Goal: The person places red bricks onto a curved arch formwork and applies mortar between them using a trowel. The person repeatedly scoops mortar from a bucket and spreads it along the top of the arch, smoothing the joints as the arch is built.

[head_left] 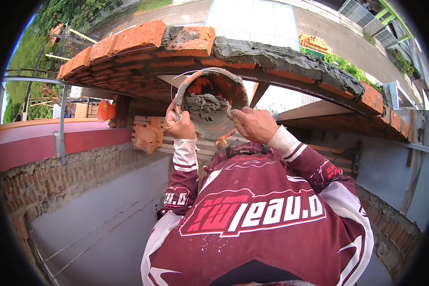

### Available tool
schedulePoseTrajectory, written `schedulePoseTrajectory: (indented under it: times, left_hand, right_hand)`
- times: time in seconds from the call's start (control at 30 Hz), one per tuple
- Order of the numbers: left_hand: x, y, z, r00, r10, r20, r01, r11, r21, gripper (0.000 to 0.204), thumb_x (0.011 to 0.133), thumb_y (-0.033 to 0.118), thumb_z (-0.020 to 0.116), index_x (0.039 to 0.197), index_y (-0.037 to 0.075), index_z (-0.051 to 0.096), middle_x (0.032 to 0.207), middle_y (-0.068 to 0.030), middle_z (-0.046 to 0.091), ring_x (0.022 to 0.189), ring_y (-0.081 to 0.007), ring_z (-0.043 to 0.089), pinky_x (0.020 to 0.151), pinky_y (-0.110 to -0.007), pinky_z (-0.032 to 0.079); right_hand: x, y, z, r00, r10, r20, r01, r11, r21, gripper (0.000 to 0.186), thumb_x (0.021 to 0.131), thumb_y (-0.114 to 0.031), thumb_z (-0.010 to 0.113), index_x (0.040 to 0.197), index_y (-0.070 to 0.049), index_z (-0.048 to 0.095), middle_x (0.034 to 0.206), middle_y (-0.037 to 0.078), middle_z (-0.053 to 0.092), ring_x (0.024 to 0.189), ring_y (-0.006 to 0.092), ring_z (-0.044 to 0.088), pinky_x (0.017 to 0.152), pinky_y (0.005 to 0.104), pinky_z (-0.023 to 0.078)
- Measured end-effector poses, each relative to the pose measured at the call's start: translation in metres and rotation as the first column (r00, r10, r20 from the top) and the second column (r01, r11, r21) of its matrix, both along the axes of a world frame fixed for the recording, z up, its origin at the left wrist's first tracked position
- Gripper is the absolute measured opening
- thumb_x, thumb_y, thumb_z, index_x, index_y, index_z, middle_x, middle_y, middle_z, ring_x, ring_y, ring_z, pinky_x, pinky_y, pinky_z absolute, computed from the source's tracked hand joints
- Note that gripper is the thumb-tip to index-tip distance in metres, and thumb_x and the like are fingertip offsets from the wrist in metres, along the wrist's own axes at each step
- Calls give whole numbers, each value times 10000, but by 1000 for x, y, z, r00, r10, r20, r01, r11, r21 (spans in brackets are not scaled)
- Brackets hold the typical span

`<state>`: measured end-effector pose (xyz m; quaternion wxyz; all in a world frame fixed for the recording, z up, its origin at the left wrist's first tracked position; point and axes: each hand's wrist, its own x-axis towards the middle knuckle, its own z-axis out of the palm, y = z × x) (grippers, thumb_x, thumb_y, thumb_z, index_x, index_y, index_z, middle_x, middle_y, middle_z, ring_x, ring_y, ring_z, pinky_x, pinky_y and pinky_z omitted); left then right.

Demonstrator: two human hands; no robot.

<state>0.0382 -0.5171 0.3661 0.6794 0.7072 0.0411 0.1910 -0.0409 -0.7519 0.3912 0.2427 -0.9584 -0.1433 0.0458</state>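
Observation:
An orange bucket (237, 86), its rim smeared grey, is tilted in front of me just below the brick wall. Wet grey mortar (204, 106) lies inside it. My left hand (180, 123) is closed on the bucket's left rim, by the thin wire handle. At the right rim, my right hand (255, 125) is closed around the handle of a trowel (229, 112), whose blade is mostly hidden by mortar in the bucket. Beyond, the wall carries orange bricks (138, 36) on its left and a rough mortar bed (271, 58) along the middle.
A thin string runs along the wall top. Loose bricks (148, 138) sit on wooden planks at left, below me. Another orange bucket (106, 111) hangs or stands farther left, near a metal post (62, 126). More bricks (314, 44) are stacked on the ground outside.

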Motion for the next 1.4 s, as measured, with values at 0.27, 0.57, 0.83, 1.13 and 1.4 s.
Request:
schedulePoseTrajectory:
  times: [0.27,0.57,0.83,1.13,1.4]
  left_hand:
    - [12,-37,20,955,-75,287,-62,896,440,284,744,-68,598,668,19,338,1141,-165,756,801,-226,681,918,-344,527]
    - [25,-41,0,951,-272,146,200,904,377,164,765,-116,547,705,-8,440,1265,-175,715,932,-114,665,806,-231,506]
    - [18,-39,-65,918,-30,-395,-78,964,-256,152,698,-85,571,838,-29,594,923,-55,655,711,-138,577,661,-303,486]
    - [5,-49,-115,773,78,-630,-211,968,-138,224,646,-75,538,864,-27,522,1158,-70,638,910,-222,635,816,-364,518]
    - [-4,-76,-92,783,113,-612,-171,985,-38,153,646,-53,546,777,7,493,852,-29,571,699,-182,561,639,-356,496]
  right_hand:
    - [23,-28,2,964,-262,-41,246,940,-235,349,938,-176,560,1253,-30,593,966,173,705,822,347,728,679,475,554]
    - [8,4,-39,581,241,-777,425,724,542,347,999,-321,564,983,19,631,770,66,621,639,173,635,595,341,536]
    - [-21,-69,-29,595,312,-740,551,512,659,335,1016,-351,591,892,-42,621,753,10,613,569,99,592,525,280,487]
    - [-139,-260,31,586,-193,-787,705,600,377,356,1017,-371,612,900,-39,663,736,9,610,627,83,586,568,264,486]
    - [-170,-399,79,543,-726,-421,829,544,132,269,958,-292,635,996,-37,712,706,49,625,603,163,639,545,313,505]
